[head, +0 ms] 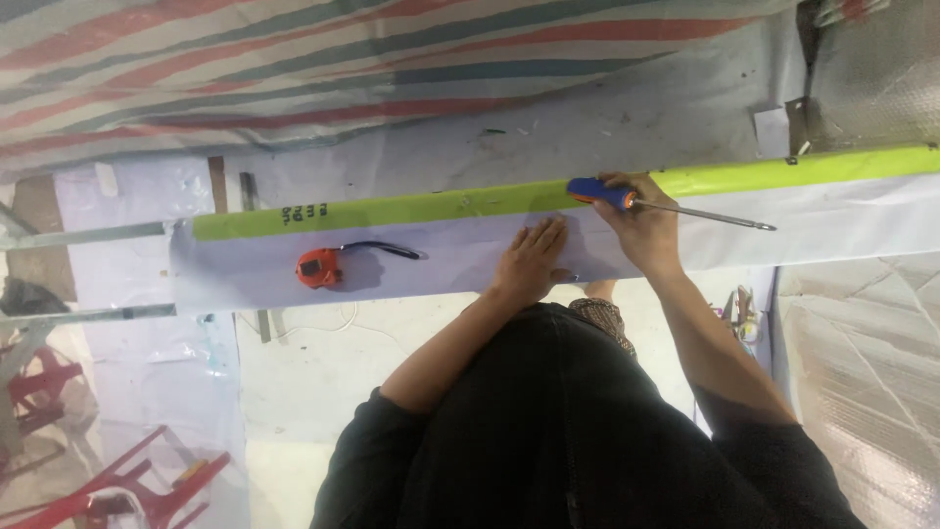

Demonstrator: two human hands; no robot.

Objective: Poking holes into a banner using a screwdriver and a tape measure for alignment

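Head view of a long pale board [411, 260] laid across the workspace, its far edge bordered by a lime-green strip [421, 208]. The left hand [534, 257] lies flat and open on the board near its middle, fingers pointing toward the green strip. The right hand [641, 220] is closed around the blue-and-orange handle of a screwdriver [666, 204], held at the far edge over the green strip, its metal shaft pointing along the strip toward the board's right end. An orange tape measure [320, 266] with a dark strap rests on the board, well apart from both hands, toward the left end. No containers are visible. Red plastic chairs [108, 480] stand at lower left, cut off by the frame. The person's dark clothing hides the board's near edge below the hands. Dark marks on the strip are too small to make out.
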